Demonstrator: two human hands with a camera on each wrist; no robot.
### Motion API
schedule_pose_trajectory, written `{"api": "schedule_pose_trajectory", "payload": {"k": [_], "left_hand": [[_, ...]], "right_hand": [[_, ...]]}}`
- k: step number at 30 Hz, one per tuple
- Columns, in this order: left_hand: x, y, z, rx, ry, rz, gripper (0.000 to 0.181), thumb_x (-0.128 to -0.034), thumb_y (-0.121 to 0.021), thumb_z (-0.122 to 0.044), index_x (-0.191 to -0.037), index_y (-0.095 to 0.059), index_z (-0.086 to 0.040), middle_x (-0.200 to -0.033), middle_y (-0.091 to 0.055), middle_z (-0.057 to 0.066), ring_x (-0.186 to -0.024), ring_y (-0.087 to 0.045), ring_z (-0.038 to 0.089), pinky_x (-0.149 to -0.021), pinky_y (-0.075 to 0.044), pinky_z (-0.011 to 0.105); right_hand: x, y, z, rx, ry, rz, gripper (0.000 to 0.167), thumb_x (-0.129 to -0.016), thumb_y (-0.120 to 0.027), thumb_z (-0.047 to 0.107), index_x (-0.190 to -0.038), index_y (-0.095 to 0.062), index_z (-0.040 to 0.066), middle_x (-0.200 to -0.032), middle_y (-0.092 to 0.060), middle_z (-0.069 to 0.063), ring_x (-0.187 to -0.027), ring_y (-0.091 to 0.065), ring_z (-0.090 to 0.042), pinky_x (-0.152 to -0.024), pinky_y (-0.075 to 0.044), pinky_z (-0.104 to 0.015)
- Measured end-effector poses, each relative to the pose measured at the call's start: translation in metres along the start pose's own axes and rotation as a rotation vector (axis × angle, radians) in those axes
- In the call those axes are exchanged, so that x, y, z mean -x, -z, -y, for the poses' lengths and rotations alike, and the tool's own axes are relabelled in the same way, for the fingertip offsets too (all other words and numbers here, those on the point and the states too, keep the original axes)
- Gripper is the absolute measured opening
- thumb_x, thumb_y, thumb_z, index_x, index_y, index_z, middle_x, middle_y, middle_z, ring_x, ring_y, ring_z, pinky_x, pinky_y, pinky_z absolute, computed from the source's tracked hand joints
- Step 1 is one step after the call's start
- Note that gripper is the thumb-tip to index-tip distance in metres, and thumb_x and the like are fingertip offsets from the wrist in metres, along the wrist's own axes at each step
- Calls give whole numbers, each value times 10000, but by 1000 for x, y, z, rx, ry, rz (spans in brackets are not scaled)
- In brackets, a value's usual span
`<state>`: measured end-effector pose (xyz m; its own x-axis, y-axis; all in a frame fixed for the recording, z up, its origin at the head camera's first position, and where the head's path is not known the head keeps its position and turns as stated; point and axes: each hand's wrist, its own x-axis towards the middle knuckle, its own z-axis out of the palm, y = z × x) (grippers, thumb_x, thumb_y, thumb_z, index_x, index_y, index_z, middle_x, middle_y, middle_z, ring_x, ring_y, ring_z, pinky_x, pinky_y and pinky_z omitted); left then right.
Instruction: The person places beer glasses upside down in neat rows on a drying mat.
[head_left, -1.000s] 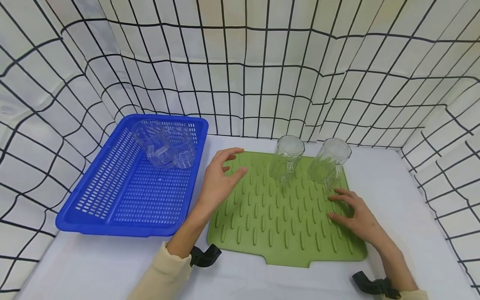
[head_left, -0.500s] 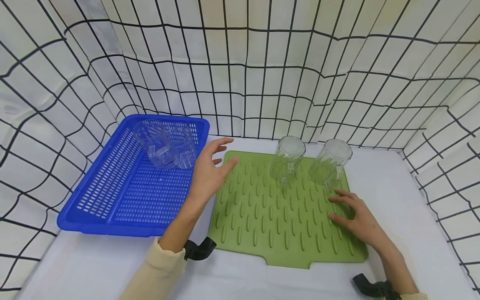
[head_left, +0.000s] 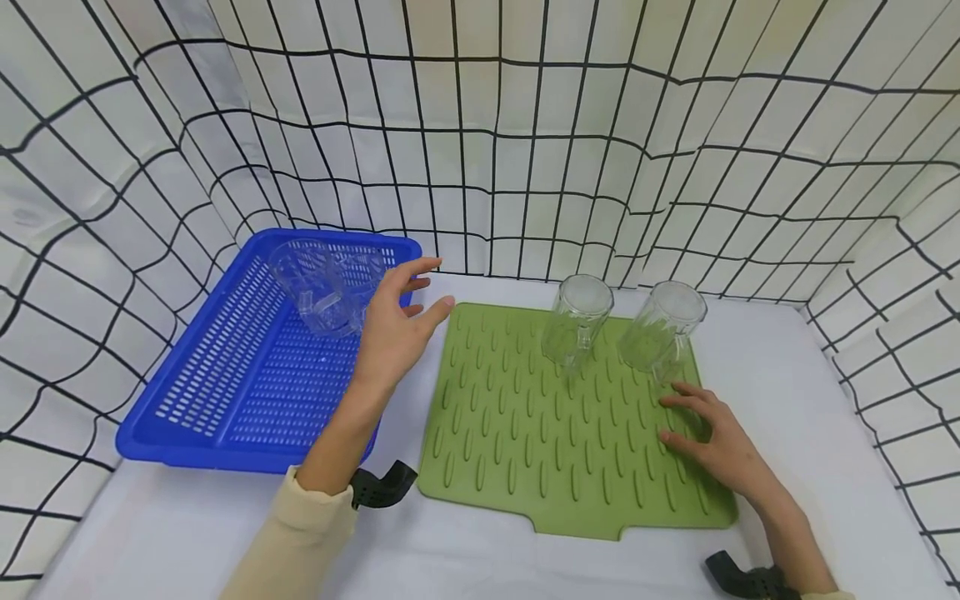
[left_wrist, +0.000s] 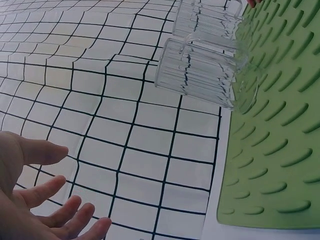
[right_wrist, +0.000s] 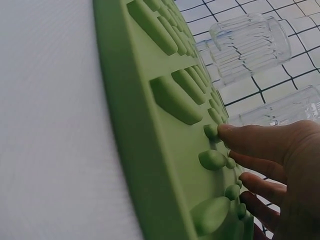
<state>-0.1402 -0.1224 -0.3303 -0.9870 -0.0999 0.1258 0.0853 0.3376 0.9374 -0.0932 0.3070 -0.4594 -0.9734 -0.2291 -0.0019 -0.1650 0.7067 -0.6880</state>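
Note:
Two clear glass mugs, one [head_left: 576,323] left of the other [head_left: 660,327], stand upside down on the back of the green mat [head_left: 555,417]. The left hand [head_left: 393,333], fingers spread and holding nothing, is over the right side of the blue basket [head_left: 247,462]. Clear glassware [head_left: 318,292] lies at the back of that basket, partly hidden by this hand. Over the mat's right part, the right hand [head_left: 716,437] has its fingertips at the mat's surface, just in front of the right mug. In the right wrist view, its thumb [right_wrist: 250,140] is beside the mat's ridges [right_wrist: 212,160].
A white cloth [head_left: 465,550] covers the table. White walls with a black grid pattern [head_left: 495,133] rise behind and at both sides. The basket is left of the mat, with a narrow strip of cloth between them.
The left hand has moved left and back, from over the mat's left edge to over the basket's right side. The right hand has stayed in place, and so have the mugs.

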Motion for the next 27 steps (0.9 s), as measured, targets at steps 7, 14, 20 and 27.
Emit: {"api": "schedule_pose_trajectory", "payload": {"k": [7,14,20,27], "left_hand": [[-7,10,0,-55,19,9,525,-987,-702,-165,-1490,-553,-158,-1562,-487,73,-1445,-489,274,-1158,-464,490],[-12,20,-2,-89,61,9,543,-980,-710,-172,-1496,-543,-156,-1577,-474,72,-1449,-479,288,-1156,-462,492],[-16,28,-3,-110,66,1,554,-973,-718,-176,-1497,-539,-147,-1580,-460,100,-1456,-464,300,-1158,-460,502],[-24,35,-5,-146,72,-7,586,-957,-733,-160,-1505,-529,-128,-1578,-456,133,-1463,-457,312,-1136,-483,510]], "right_hand": [[2,0,-2,-6,-7,-3,512,-895,-815,183,-1352,-637,40,-1607,-377,-277,-1481,-259,-613,-1116,-215,-843],[1,0,0,-1,-4,-11,501,-895,-813,180,-1344,-642,35,-1606,-383,-275,-1486,-259,-607,-1125,-218,-837],[1,-2,-1,1,4,-16,495,-897,-810,170,-1341,-642,31,-1602,-386,-276,-1480,-265,-607,-1116,-226,-840],[1,0,-2,9,7,-17,496,-900,-809,172,-1346,-639,37,-1600,-388,-274,-1475,-274,-605,-1107,-245,-836]]}}
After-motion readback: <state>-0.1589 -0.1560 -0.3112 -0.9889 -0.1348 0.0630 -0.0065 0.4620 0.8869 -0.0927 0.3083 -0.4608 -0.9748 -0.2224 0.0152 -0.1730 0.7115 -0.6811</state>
